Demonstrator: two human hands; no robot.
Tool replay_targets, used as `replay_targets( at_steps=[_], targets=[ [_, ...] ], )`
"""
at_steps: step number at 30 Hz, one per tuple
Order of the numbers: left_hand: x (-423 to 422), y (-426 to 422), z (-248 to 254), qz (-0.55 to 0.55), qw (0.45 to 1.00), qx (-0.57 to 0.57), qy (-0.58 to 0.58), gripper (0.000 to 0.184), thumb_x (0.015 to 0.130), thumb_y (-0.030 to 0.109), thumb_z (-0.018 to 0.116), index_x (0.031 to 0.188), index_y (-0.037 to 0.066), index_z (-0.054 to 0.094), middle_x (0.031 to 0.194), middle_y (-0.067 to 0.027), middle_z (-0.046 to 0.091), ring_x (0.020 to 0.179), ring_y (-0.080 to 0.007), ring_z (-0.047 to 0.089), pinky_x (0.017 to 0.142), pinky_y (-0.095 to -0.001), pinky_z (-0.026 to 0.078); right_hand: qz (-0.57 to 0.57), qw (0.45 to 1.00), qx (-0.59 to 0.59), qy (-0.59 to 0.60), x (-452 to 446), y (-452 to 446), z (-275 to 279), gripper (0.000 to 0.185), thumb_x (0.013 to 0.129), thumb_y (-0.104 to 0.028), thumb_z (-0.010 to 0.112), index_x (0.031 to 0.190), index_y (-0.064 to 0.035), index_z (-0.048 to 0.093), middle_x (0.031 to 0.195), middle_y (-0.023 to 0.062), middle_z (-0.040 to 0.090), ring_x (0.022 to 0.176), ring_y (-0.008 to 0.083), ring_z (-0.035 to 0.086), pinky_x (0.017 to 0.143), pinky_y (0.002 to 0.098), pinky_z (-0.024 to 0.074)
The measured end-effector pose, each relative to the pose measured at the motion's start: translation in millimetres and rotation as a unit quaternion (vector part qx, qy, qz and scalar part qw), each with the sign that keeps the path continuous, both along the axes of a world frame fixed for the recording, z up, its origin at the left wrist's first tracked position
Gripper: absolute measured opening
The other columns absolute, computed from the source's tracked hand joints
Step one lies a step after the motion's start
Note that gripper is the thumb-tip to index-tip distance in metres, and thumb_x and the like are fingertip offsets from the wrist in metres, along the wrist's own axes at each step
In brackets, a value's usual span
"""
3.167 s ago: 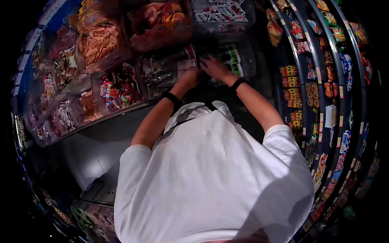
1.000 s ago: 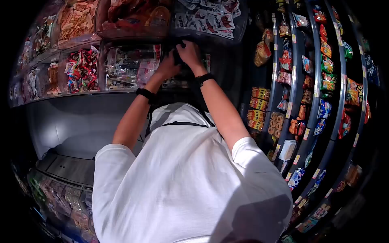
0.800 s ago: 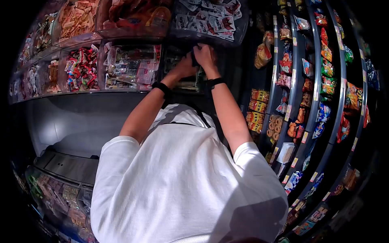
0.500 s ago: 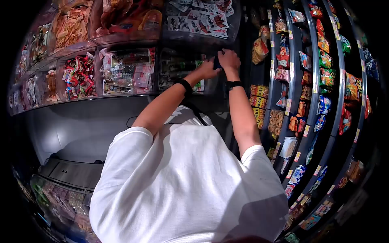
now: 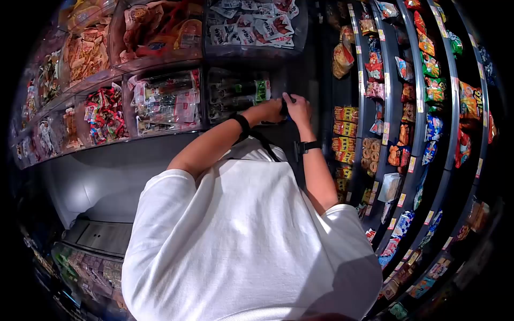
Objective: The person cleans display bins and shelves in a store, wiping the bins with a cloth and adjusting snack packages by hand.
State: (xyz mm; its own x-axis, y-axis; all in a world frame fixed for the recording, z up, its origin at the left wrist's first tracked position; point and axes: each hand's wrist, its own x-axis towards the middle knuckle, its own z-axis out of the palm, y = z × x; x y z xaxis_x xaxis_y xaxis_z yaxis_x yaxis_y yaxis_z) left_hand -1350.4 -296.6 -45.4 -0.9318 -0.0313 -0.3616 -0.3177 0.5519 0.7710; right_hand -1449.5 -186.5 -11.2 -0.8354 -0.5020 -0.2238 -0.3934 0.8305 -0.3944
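Both my hands meet around a small dark object point(image 5: 285, 107) at the front right of the snack bins. From the left, my left hand point(image 5: 269, 111) closes on it. My right hand point(image 5: 298, 107) has its fingers curled over the object's right side. What the object is cannot be made out. Just left of the hands is a clear bin point(image 5: 205, 101) of dark packets with green labels point(image 5: 259, 91). Black bands are on both wrists.
More clear bins hold white-and-red packets point(image 5: 251, 29), clear packs point(image 5: 166, 101), red sweets point(image 5: 105, 115) and orange packets point(image 5: 85, 53). Shelves point(image 5: 386, 101) of bagged snacks rise along the right. Another bin of wrapped goods point(image 5: 91, 270) is at the lower left.
Both hands have moved from over the dark packets to the right and nearer my body, with the dark object between them. The view has shifted, and the green-labelled packets are now uncovered.
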Motion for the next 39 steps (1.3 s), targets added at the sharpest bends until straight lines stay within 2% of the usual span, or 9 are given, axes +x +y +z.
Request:
replay_targets(
  at_steps=[9,15,17,19,23,25,29,34,39],
  targets=[
    [-25.0,-32.8,26.8,0.279,0.959,-0.031,0.045,0.066,0.087,0.052,0.066,0.119,-0.001,0.044,0.111,-0.0302,0.063,0.102,-0.0483,0.061,0.083,-0.0536,0.050,0.028,0.998,-0.058,-0.014,-71.8,-79.9,-3.9,0.063,0.077,-0.057,0.074,0.110,-0.0036,0.073,0.105,0.0215,0.071,0.103,0.0384,0.066,0.091,0.0435,0.0525],
    [-27.8,-27.6,-6.5,0.197,0.978,0.017,0.066,0.076,0.089,0.056,0.064,0.125,-0.008,0.042,0.113,-0.0299,0.062,0.099,-0.0468,0.063,0.082,-0.0493,0.051,0.093,0.977,-0.180,-0.069,-82.2,-48.4,-44.7,0.069,0.075,-0.053,0.077,0.114,0.0034,0.068,0.106,0.0248,0.070,0.102,0.0364,0.068,0.089,0.0405,0.0525],
    [-18.5,-29.5,6.5,0.073,0.996,0.046,-0.012,0.077,0.084,0.056,0.068,0.128,-0.003,0.046,0.109,-0.0270,0.066,0.102,-0.0426,0.064,0.085,-0.0476,0.052,0.076,0.955,-0.225,-0.176,-58.1,-22.9,-27.8,0.075,0.077,-0.045,0.081,0.120,0.0123,0.060,0.106,0.0242,0.069,0.101,0.0244,0.067,0.088,0.0336,0.0506],
    [-12.6,-7.6,-26.0,0.035,0.996,0.068,0.041,0.061,0.082,0.054,0.071,0.105,-0.002,0.064,0.105,-0.0233,0.068,0.100,-0.0392,0.065,0.085,-0.0448,0.052,0.080,0.968,-0.171,-0.164,-40.3,1.9,-30.4,0.069,0.079,-0.042,0.080,0.121,0.0096,0.060,0.117,0.0267,0.064,0.108,0.0302,0.064,0.092,0.0372,0.0496],
    [10.4,36.4,-34.3,0.017,0.998,0.061,-0.006,0.063,0.084,0.050,0.069,0.118,-0.001,0.055,0.102,-0.0244,0.068,0.102,-0.0399,0.065,0.086,-0.0462,0.053,0.111,0.936,-0.165,-0.291,-16.0,56.2,-53.9,0.083,0.084,-0.047,0.074,0.141,0.0048,0.041,0.130,0.0243,0.056,0.120,0.0306,0.055,0.100,0.0365,0.0441],
    [15.8,43.3,-18.0,-0.007,0.994,-0.074,-0.077,0.070,0.085,0.049,0.068,0.128,-0.001,0.044,0.102,-0.0268,0.067,0.101,-0.0410,0.066,0.085,-0.0475,0.053,0.142,0.914,-0.172,-0.340,-13.8,71.4,-52.9,0.085,0.088,-0.045,0.070,0.146,0.0039,0.033,0.132,0.0219,0.053,0.122,0.0287,0.053,0.101,0.0358,0.0422],
    [14.1,35.3,-6.2,0.005,0.995,-0.011,-0.095,0.075,0.084,0.052,0.068,0.126,-0.003,0.039,0.100,-0.0264,0.068,0.097,-0.0418,0.067,0.083,-0.0483,0.054,0.150,0.910,-0.116,-0.369,-24.8,57.8,-41.3,0.075,0.088,-0.047,0.069,0.142,-0.0027,0.040,0.125,0.0209,0.059,0.114,0.0285,0.059,0.097,0.0372,0.0453],
    [4.2,28.9,-9.3,0.096,0.990,0.085,-0.063,0.067,0.086,0.046,0.068,0.127,-0.001,0.042,0.105,-0.0269,0.066,0.100,-0.0447,0.063,0.085,-0.0492,0.051,0.181,0.941,-0.195,-0.211,-32.9,27.6,-37.4,0.044,0.093,-0.034,0.066,0.122,-0.0028,0.055,0.095,0.0205,0.068,0.091,0.0303,0.068,0.080,0.0372,0.0507],
    [6.8,31.3,-20.1,0.134,0.987,0.088,-0.003,0.069,0.085,0.039,0.071,0.130,-0.003,0.041,0.105,-0.0272,0.065,0.101,-0.0437,0.063,0.085,-0.0486,0.050,0.222,0.940,-0.198,-0.164,-39.5,26.9,-48.3,0.045,0.089,-0.031,0.070,0.120,-0.0010,0.056,0.107,0.0231,0.064,0.103,0.0393,0.062,0.087,0.0418,0.0486]
  ],
)
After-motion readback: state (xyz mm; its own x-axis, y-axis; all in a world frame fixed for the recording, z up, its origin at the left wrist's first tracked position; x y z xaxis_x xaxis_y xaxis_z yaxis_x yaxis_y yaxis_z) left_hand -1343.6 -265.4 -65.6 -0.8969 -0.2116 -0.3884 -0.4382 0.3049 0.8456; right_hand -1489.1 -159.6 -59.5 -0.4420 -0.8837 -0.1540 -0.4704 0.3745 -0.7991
